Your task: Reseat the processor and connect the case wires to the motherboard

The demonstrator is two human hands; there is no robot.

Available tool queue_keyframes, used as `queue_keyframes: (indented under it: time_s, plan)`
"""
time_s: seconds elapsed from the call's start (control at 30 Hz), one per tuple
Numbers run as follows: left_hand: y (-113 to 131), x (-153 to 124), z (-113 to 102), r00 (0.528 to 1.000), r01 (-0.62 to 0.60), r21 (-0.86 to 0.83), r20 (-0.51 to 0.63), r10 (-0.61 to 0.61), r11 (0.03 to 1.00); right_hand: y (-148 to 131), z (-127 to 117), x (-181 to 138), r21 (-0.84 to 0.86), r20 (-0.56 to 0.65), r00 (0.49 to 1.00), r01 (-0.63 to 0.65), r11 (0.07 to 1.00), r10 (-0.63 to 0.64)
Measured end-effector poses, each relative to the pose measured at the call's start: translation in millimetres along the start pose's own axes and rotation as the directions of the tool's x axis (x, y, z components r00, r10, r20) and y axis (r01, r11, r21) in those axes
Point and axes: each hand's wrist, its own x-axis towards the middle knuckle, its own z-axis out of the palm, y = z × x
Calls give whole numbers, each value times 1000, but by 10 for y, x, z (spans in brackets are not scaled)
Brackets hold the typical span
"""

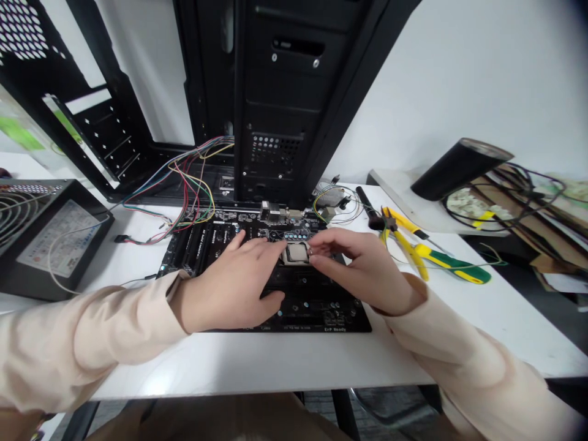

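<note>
A black motherboard point(321, 306) lies flat on the white table point(257, 361) in front of me. Near its middle sits a silver processor point(297, 252) in its socket. My left hand point(232, 285) rests palm down on the board, fingers stretched toward the processor's left side. My right hand point(362, 266) is at the processor's right side, thumb and fingers pinched together on the socket's thin metal lever or edge; which of the two I cannot make out.
An open black computer case point(285, 92) stands behind the board, with coloured wires point(188, 196) spilling out. A power supply point(41, 233) sits at left. Yellow-handled pliers point(407, 245), a green-yellow tool point(452, 266) and a black cylinder point(459, 168) lie at right.
</note>
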Motion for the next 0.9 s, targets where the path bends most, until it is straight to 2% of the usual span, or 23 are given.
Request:
queue_keyframes:
  time_s: [0.17, 0.4, 0.47, 0.57, 0.63, 0.73, 0.8, 0.9]
  plan:
    - [6, -7, -1, 1000, 4, 15, 11, -4, 1000, 33, -9, 10, 25, 24, 1000, -3, 1000, 2]
    - [-16, -5, 15, 1000, -6, 44, 17, 6, 999, 148, -146, 94, -16, 83, 981, -175, 984, 176]
    - [-18, -5, 19, 1000, -6, 48, 22, 5, 999, 169, -181, 107, -65, 136, 979, -143, 988, 151]
    - [-9, -4, 21, 1000, -2, 49, 29, 1, 999, 169, -177, 94, -264, 165, 985, 1, 964, 44]
    - [0, -2, 17, 999, 0, 48, 36, -2, 999, 162, -129, 68, -444, 150, 989, 82, 892, -17]
    - [1, 0, 10, 999, -2, 55, 36, 1, 999, 164, -32, 28, -637, 128, 990, 122, 761, -51]
    - [-7, -4, 10, 999, -17, 65, 29, 15, 998, 169, 11, 13, -674, 104, 993, 110, 730, -54]
    - [-23, -12, 21, 998, -59, 103, 14, 58, 993, 170, 18, 11, -614, 31, 997, 74, 786, -69]
